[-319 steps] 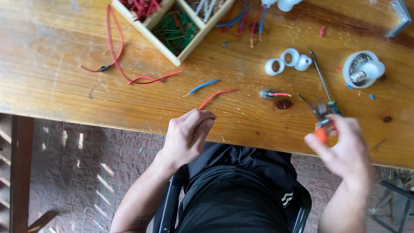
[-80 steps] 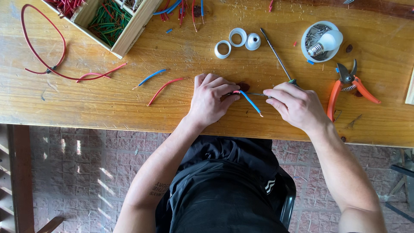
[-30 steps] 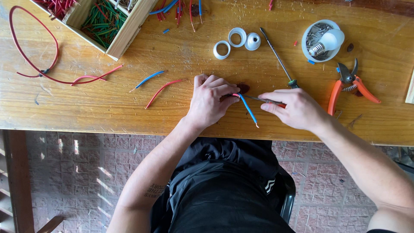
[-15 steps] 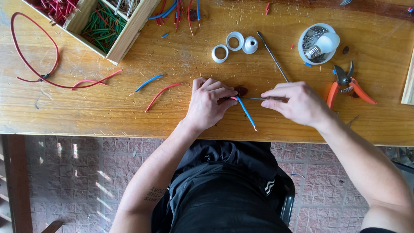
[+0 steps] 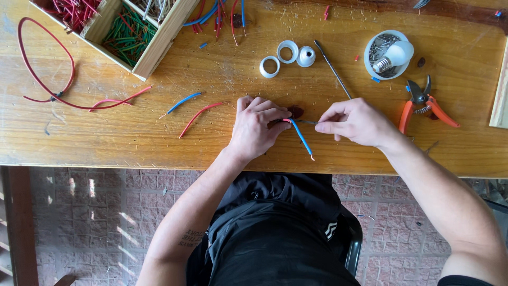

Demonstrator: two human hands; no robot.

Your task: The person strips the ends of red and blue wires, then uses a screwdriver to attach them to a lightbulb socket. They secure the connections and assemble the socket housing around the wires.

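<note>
My left hand rests on the wooden table and pinches the upper end of a short blue wire, which slants down to the table's front edge. A small dark part sits just behind my fingertips. My right hand holds a thin screwdriver whose metal tip points left at the wire end between my left fingers. The tool's handle is hidden in my palm.
Orange-handled cutters lie right of my right hand. A white cup holds screws and a bulb. Three white rings lie behind. A wooden box of red and green wires stands back left, with loose wires near it.
My right hand has picked up the screwdriver and brought its tip to the blue wire end. Long ago that hand held the orange cutters, which now lie on the table.
</note>
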